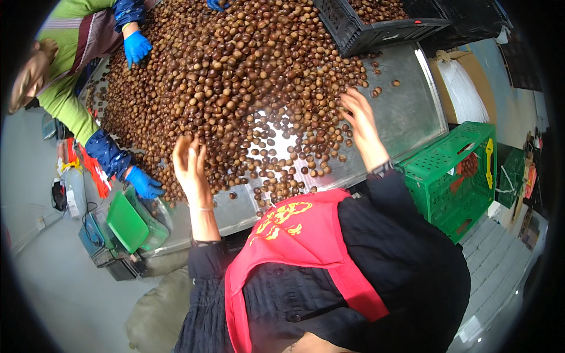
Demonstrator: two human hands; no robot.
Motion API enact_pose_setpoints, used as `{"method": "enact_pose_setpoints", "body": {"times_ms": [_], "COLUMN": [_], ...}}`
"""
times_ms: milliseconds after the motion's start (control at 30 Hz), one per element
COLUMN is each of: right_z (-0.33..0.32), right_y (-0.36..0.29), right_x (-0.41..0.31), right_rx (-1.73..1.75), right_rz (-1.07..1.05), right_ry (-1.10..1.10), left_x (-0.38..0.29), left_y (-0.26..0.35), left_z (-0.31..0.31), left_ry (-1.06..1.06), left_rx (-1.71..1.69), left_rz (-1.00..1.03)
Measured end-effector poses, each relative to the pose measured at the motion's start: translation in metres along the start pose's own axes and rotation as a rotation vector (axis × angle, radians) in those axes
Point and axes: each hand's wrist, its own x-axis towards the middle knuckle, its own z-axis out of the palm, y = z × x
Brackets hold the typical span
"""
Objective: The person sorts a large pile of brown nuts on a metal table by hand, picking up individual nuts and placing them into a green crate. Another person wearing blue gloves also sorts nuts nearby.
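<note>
A large heap of brown chestnuts [220, 75] with pale tan patches covers most of the metal table [406, 106] in front of me. My left hand [190, 170] is at the near left side of the heap, its bent fingertips among the nuts; whether a nut sits under them is hidden. At the heap's right edge is my right hand [359, 121], fingers apart and palm turned inward, holding nothing. Between my hands the layer thins, and bright tabletop shows through scattered nuts. Both hands are bare.
Across the left side, another person's blue-gloved hands [143, 183] touch the heap. A black plastic crate [393, 33] with chestnuts stands at the back right. Beside the table are a green crate [446, 176] at right and a green scoop-like container [128, 220] at left.
</note>
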Motion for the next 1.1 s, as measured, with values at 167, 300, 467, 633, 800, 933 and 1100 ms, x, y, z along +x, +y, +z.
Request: {"method": "enact_pose_setpoints", "body": {"times_ms": [167,300,467,633,800,933,1100], "right_z": [-0.089,-0.086,-0.049,-0.005,0.054,0.104,0.142], "right_y": [0.082,0.123,0.118,0.099,0.09,0.085,0.069], "right_x": [-0.055,-0.07,-0.048,-0.027,0.008,0.042,0.092], "right_rx": [0.029,0.311,0.419,0.498,0.708,0.896,0.978], "right_rz": [0.326,0.457,0.454,0.445,0.457,0.433,0.378], "right_ry": [0.381,0.281,0.289,0.126,0.03,0.057,0.067], "left_x": [-0.073,-0.113,-0.109,-0.083,-0.078,-0.077,-0.076], "left_y": [-0.088,-0.147,-0.188,-0.21,-0.21,-0.208,-0.206], "left_z": [-0.106,-0.153,-0.163,-0.15,-0.143,-0.141,-0.139], "left_ry": [0.337,0.625,1.035,1.266,1.325,1.342,1.331], "left_rx": [0.589,1.324,1.401,1.461,1.549,1.593,1.593], "left_rz": [-0.139,-0.138,-0.5,-0.497,-0.48,-0.459,-0.45]}}
